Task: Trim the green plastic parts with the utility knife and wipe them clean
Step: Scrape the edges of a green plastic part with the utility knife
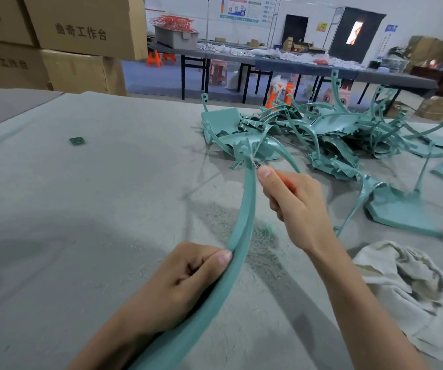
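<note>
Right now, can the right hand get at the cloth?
Probably yes: the cloth lies beside that forearm with nothing between, but the right hand grips the utility knife, so it would need freeing first.

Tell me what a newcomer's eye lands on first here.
First, the long curved green strip at centre, gripped low by the left hand while the right hand holds an orange knife to its far end. Behind it, a tangled pile of green parts sprawls across the right of the table; a crumpled cloth lies lower right.
</note>
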{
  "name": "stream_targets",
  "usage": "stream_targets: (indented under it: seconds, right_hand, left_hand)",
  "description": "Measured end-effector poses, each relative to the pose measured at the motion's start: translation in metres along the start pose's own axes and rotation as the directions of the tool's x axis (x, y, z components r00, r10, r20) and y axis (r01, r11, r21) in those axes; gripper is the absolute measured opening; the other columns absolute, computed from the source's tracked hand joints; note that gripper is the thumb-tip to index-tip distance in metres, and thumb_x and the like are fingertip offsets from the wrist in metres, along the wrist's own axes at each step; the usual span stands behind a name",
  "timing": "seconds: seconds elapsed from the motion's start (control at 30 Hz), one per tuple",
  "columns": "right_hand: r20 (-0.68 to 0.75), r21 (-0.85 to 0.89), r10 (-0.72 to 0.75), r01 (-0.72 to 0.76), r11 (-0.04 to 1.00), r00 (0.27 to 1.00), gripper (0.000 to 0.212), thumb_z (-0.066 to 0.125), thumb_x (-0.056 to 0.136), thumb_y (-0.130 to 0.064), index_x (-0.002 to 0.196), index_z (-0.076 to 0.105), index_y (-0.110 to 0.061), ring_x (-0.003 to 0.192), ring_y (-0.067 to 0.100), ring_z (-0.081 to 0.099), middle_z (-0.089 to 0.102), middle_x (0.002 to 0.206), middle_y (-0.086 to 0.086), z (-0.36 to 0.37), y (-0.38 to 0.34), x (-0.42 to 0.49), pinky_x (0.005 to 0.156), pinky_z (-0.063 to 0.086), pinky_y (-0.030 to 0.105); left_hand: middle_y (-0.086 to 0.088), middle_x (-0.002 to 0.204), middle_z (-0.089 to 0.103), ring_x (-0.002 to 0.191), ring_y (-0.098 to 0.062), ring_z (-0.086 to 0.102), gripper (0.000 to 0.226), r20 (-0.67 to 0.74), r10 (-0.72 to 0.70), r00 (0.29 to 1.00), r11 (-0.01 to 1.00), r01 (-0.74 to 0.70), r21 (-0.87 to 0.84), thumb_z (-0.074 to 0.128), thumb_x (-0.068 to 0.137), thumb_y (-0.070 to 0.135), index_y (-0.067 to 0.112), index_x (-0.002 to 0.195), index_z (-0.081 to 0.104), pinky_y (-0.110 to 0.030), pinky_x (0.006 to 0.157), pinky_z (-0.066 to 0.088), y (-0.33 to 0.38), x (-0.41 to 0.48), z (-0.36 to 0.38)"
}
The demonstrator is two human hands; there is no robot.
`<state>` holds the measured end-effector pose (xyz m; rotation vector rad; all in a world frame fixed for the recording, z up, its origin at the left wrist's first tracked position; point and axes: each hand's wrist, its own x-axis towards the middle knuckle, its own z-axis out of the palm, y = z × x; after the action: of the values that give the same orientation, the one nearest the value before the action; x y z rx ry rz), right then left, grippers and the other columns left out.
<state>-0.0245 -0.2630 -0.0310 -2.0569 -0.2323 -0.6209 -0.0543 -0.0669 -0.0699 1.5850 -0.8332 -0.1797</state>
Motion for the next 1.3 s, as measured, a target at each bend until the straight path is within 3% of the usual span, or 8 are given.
stream_targets:
  seconds: [0.2, 0.3, 0.5, 0.6, 0.77, 1.07, 1.17, 1.3]
  right_hand:
    - [-0.037, 0.122, 0.072, -0.067, 0.990, 0.997, 0.067, 0.050, 0.092, -0.056, 0.057, 0.032, -0.003, 0.045, 0.013, 0.025, 0.028, 0.051, -0.001, -0.013, 0.005, 0.008, 0.050, 0.021, 0.028]
    - [-0.066, 0.152, 0.144, -0.133, 0.979, 0.987, 0.070, 0.048, 0.095, -0.053, 0.063, 0.032, 0.006, 0.045, 0.009, 0.025, 0.028, 0.053, -0.002, -0.017, 0.011, 0.009, 0.047, 0.022, 0.020]
    - [0.014, 0.412, 0.349, -0.324, 0.852, 0.937, 0.062, 0.050, 0.084, -0.073, 0.073, 0.053, -0.012, 0.040, 0.009, 0.025, 0.033, 0.049, -0.009, -0.019, 0.013, 0.003, 0.039, 0.021, 0.020]
    - [0.127, 0.541, 0.258, -0.285, 0.791, 0.958, 0.037, 0.078, 0.078, -0.046, 0.082, 0.061, -0.013, 0.038, 0.010, 0.026, 0.034, 0.049, -0.007, -0.022, 0.014, -0.003, 0.038, 0.024, 0.019]
    - [0.273, 0.579, 0.107, -0.252, 0.775, 0.956, 0.008, 0.077, 0.074, -0.019, 0.078, 0.073, -0.024, 0.036, 0.009, 0.030, 0.042, 0.051, -0.002, -0.021, 0.012, -0.008, 0.038, 0.027, 0.018]
    - [0.130, 0.596, 0.224, -0.256, 0.761, 0.966, 0.019, 0.071, 0.084, -0.023, 0.067, 0.064, -0.021, 0.037, 0.011, 0.032, 0.043, 0.054, 0.004, -0.019, 0.008, -0.007, 0.038, 0.028, 0.020]
    - [0.005, 0.549, 0.285, -0.241, 0.800, 0.958, 0.024, 0.065, 0.093, -0.021, 0.069, 0.066, -0.024, 0.037, 0.010, 0.034, 0.051, 0.054, 0.000, -0.014, 0.006, -0.006, 0.038, 0.027, 0.020]
    - [-0.116, 0.508, 0.338, -0.236, 0.828, 0.934, 0.025, 0.057, 0.101, -0.019, 0.077, 0.061, -0.013, 0.037, 0.011, 0.033, 0.057, 0.056, -0.001, -0.015, 0.009, -0.006, 0.038, 0.026, 0.021]
  left_hand:
    - [0.017, 0.051, 0.026, 0.045, 0.001, 0.025, 0.041, 0.080, 0.046, 0.996, 0.996, -0.052, 0.075, 0.042, 0.095, 0.037, 0.028, 0.057, 0.030, -0.014, 0.047, 0.021, 0.003, 0.000, 0.007]
    - [0.018, 0.051, 0.026, 0.045, 0.003, 0.024, 0.040, 0.108, 0.047, 0.993, 0.995, -0.056, 0.082, 0.042, 0.096, 0.034, 0.030, 0.058, 0.030, -0.012, 0.047, 0.021, 0.004, 0.001, 0.010]
    - [0.015, 0.051, 0.024, 0.045, -0.002, 0.022, 0.043, 0.038, 0.017, 0.999, 0.976, -0.024, 0.217, 0.041, 0.092, 0.044, 0.023, 0.057, 0.029, -0.016, 0.047, 0.020, 0.000, 0.003, 0.006]
    - [0.013, 0.050, 0.023, 0.044, -0.005, 0.022, 0.043, -0.001, 0.022, 1.000, 0.945, -0.021, 0.326, 0.039, 0.091, 0.047, 0.022, 0.057, 0.029, -0.016, 0.047, 0.020, -0.004, 0.004, 0.005]
    - [0.012, 0.051, 0.022, 0.045, -0.005, 0.022, 0.043, 0.032, 0.030, 0.999, 0.929, -0.039, 0.368, 0.039, 0.093, 0.045, 0.021, 0.058, 0.028, -0.016, 0.048, 0.020, -0.007, 0.004, 0.004]
    - [0.010, 0.049, 0.023, 0.043, -0.006, 0.023, 0.045, 0.130, 0.020, 0.991, 0.899, -0.075, 0.432, 0.042, 0.098, 0.035, 0.022, 0.058, 0.025, -0.013, 0.048, 0.019, -0.012, 0.004, 0.003]
    - [0.006, 0.050, 0.023, 0.043, -0.008, 0.023, 0.047, 0.116, 0.032, 0.993, 0.873, -0.084, 0.480, 0.039, 0.096, 0.041, 0.017, 0.059, 0.026, -0.016, 0.048, 0.018, -0.013, 0.004, 0.003]
    - [0.003, 0.050, 0.022, 0.043, -0.009, 0.022, 0.048, 0.051, 0.056, 0.997, 0.856, -0.074, 0.512, 0.037, 0.096, 0.043, 0.015, 0.058, 0.026, -0.021, 0.048, 0.019, -0.014, 0.004, 0.003]
